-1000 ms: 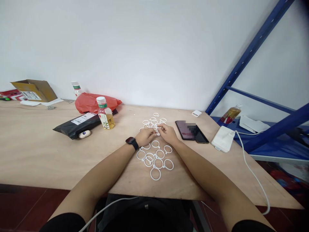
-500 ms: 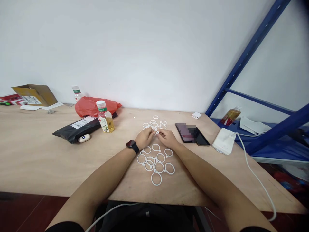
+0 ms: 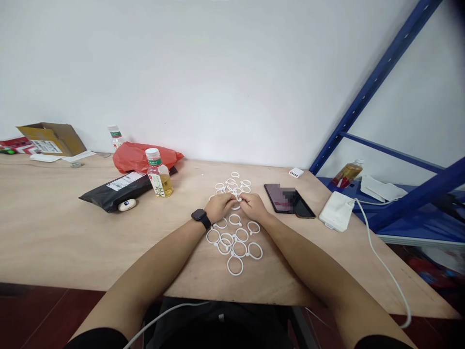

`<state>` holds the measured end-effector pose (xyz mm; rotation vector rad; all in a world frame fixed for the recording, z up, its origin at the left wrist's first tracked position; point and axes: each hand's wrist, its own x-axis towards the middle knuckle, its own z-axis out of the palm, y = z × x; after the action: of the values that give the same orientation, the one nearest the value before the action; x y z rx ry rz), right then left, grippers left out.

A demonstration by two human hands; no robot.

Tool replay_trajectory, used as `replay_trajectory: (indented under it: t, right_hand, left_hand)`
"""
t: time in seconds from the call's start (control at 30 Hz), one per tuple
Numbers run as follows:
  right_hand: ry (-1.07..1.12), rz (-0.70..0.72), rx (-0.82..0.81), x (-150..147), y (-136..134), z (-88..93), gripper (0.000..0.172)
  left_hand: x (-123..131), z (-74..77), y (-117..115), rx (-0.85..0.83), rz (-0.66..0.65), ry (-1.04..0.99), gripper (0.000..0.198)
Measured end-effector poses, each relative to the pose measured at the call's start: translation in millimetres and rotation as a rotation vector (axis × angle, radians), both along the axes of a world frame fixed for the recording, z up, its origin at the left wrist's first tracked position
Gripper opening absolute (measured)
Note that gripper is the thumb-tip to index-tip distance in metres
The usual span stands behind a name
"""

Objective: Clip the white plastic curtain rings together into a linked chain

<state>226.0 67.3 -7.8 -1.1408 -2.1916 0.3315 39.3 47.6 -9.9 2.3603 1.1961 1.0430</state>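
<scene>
left of the dark phones [image 3: 279, 198], the person's left hand [image 3: 218, 207] and right hand [image 3: 253, 206] are holding one white ring [image 3: 236, 208] between them, the fingers clamping on it near its small knob [image 3: 240, 198], though the hands are partly hiding the exact grip. loose rings [image 3: 234, 237] are lying on the table [image 3: 109, 252], also left of the dark phones. the white ring is looking light, thin and probably springy, likely flexing rather than snapping; its smooth band could be slipping under a weak pinch, and the small knob is seemingly offering the surest hold.
</scene>
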Motion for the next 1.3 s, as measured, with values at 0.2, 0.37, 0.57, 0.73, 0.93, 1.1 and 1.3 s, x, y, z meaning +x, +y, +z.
replay_trajectory:
  t: [0.2, 0.37, 0.57, 0.73, 0.93, 1.1, 1.3]
  right_hand:
    - [0.114, -0.003, 0.018, 1, 6, -4.6, 0.021]
    - [0.206, -0.144, 0.005, 1, 4, -2.3, 0.022]
    - [0.146, -0.236, -0.071, 3, 7, -2.2, 0.048]
    - [0.116, -0.223, -0.054, 3, 9, -6.6, 0.044]
    - [0.096, -0.169, -0.035, 2, 9, -6.9, 0.036]
    - [0.197, -0.112, -0.035, 5, 5, -2.1, 0.035]
    - [0.17, 0.07, -0.084, 5, 0, 1.3, 0.034]
  left_hand:
    - [5, 1.3, -2, 0.084, -0.023, 0.021, 0.018]
    - [0, -0.4, 2, 0.167, 0.114, -0.076, 0.016]
    - [-9, 0.2, 5, 0.125, 0.072, -0.096, 0.022]
    - [-3, -0.8, 0, 0.03, -0.26, 0.124, 0.026]
    - [4, -6.9, 2, -0.042, -0.223, 0.165, 0.01]
    - [-1, -4.7, 5, -0.034, 0.086, -0.022, 0.008]
    - [-5, -0.7, 6, 0.094, 0.228, -0.12, 0.007]
